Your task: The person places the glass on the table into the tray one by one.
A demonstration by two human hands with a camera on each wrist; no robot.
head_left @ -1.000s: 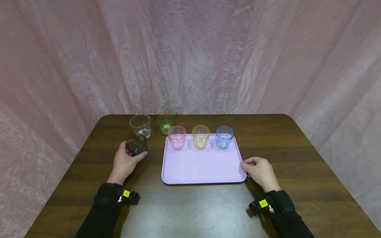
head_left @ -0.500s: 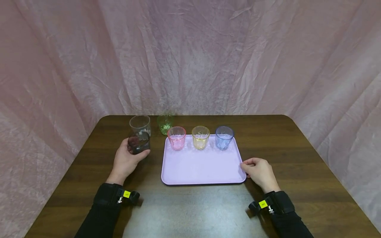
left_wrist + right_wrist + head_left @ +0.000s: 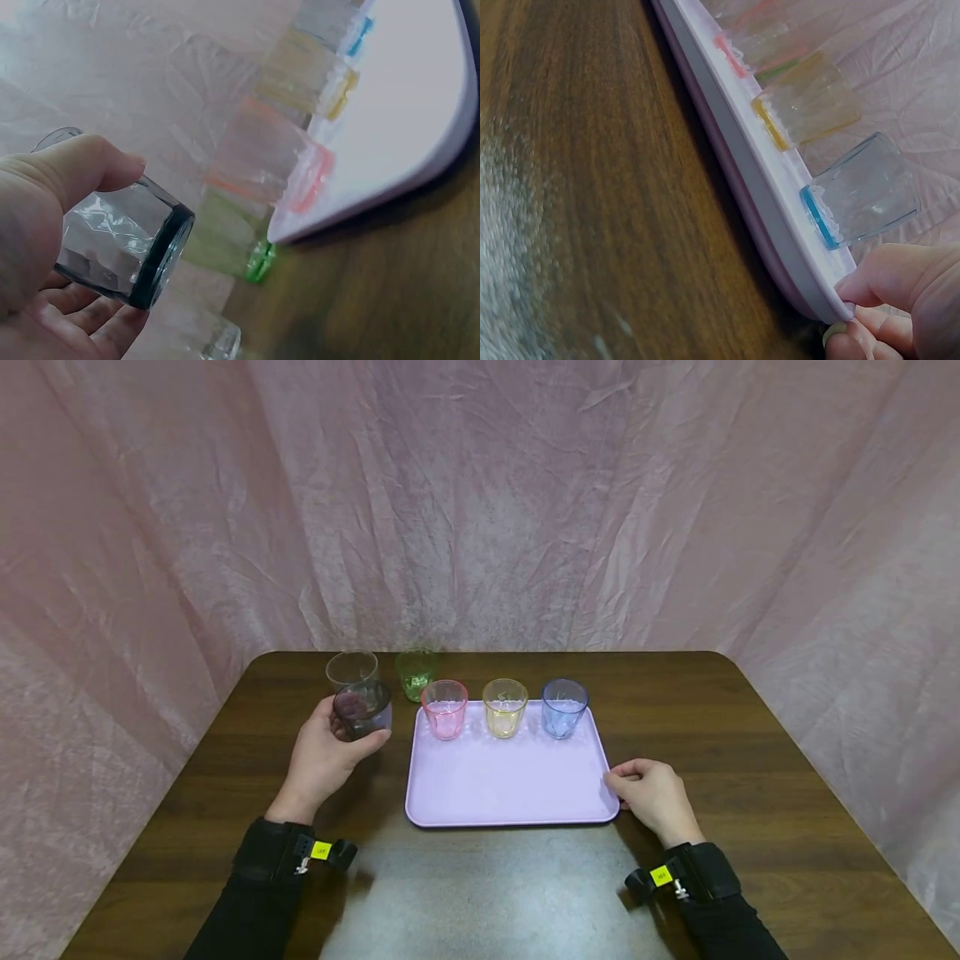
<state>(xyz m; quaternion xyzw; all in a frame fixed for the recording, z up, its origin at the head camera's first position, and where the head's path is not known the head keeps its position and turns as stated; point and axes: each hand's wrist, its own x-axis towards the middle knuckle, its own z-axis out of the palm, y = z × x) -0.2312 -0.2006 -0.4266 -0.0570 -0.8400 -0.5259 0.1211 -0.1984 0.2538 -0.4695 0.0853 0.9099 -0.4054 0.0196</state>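
My left hand (image 3: 322,760) grips a dark grey glass (image 3: 363,710) round its side, thumb on the near side and fingers beyond. In the left wrist view this glass (image 3: 124,232) is clear of the table. At the right, my right hand (image 3: 654,795) pinches the right edge of a lilac tray (image 3: 510,785), thumb on top and fingers under the rim. Along the tray's far side stand a pink glass (image 3: 446,714), a yellow glass (image 3: 505,710) and a blue glass (image 3: 564,710), all upright.
Behind the held glass stands a clear glass (image 3: 351,667), partly hidden by it. A green glass (image 3: 416,675) stands on the brown wooden table (image 3: 750,760) just beyond the tray's far left corner. A pink curtain (image 3: 480,510) hangs behind the table.
My left hand has raised the dark grey glass and brought it slightly right, toward the tray. The right hand keeps its pinch on the tray edge, and the other glasses stay in place.
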